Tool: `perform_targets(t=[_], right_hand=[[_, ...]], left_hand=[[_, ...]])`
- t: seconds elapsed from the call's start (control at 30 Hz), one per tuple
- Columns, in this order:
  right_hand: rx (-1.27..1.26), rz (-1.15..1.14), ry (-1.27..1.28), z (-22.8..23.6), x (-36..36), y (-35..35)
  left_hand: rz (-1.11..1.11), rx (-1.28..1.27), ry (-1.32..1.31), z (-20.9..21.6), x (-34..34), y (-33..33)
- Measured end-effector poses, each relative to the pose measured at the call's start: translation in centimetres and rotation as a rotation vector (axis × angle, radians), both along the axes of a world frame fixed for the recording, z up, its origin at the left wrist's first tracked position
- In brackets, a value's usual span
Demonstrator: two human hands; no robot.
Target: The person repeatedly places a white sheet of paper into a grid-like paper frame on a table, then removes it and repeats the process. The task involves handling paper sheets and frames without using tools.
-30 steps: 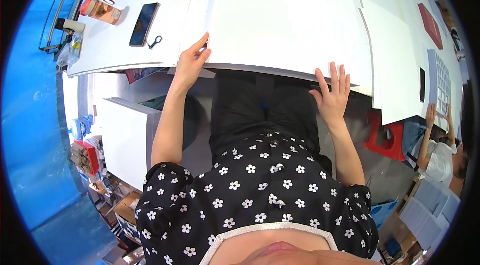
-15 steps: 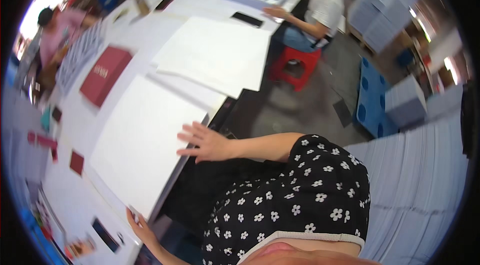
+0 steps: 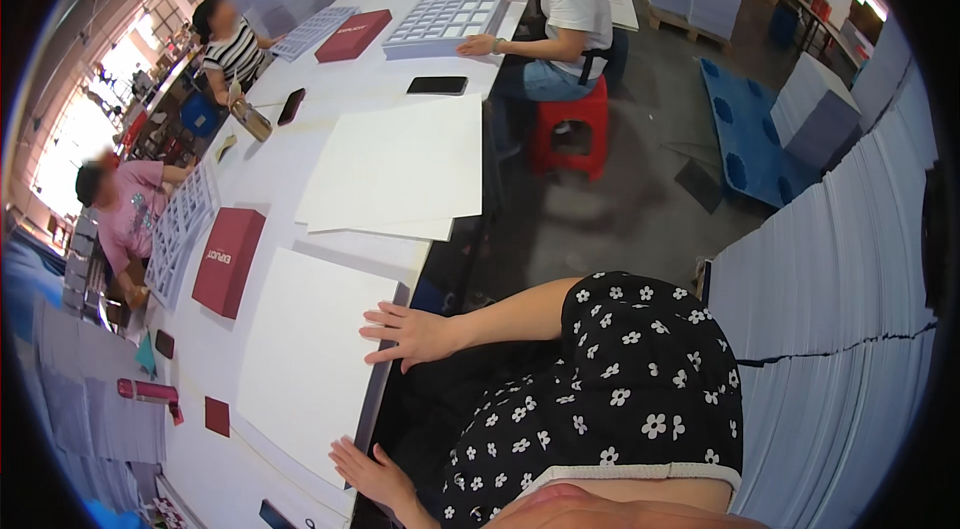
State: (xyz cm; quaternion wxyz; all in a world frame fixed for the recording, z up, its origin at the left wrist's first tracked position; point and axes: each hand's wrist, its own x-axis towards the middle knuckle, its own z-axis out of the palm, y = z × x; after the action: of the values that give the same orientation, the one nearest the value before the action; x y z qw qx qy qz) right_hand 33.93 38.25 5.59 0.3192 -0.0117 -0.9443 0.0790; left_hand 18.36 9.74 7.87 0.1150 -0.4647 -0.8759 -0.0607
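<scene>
A flat white slab [image 3: 310,359] lay on the white table [image 3: 195,449], along the edge nearest the person. The step in hand seemed to be steadying it or lining it up with that edge, since neither hand gripped it; shifting it from there would call for fingers hooked around the side, with both ends moved evenly. The slab looked smooth and plain on top, with straight edges, and the side toward the person showed as a narrow grey band in shade; whether it was a shallow box or a pile of board could not be told. The right hand [image 3: 412,333] had its fingers spread over the edge near one end. The left hand [image 3: 375,477] was at the other end, its fingers straight and close together and its thumb apart, pinching nothing; how firmly either hand pressed could not be told. Just beyond the slab stood a dark red box [image 3: 228,264], and a small dark red square [image 3: 217,416] lay near its left end. Loose white sheets [image 3: 400,164] overlapped past the right end, with a black phone [image 3: 437,85] beyond them. Farther along, a co-worker in a white shirt [image 3: 578,4] had both hands at a compartment tray [image 3: 445,24].
</scene>
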Motion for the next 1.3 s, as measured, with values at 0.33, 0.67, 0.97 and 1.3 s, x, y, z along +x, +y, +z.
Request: perform_targets(t=[0.33,0.67,0.97,1.3], right_hand=[[-0.074,0.126,-0.138,0.7,-4.8,-8.9],[-0.103,0.13,-0.144,1.9,-4.5,-10.1],[-0.002,-0.286,-0.147,2.4,2.2,-2.0],[-0.075,-0.322,-0.085,2.5,3.3,1.0]], left_hand=[[0.061,-0.056,0.057,0.2,0.0,-1.8],[0.066,0.006,0.12,-1.4,-1.1,-2.4],[0.018,0.072,0.121,-0.1,0.3,-0.8],[0.053,0.064,0.096,-0.3,0.0,-0.6]])
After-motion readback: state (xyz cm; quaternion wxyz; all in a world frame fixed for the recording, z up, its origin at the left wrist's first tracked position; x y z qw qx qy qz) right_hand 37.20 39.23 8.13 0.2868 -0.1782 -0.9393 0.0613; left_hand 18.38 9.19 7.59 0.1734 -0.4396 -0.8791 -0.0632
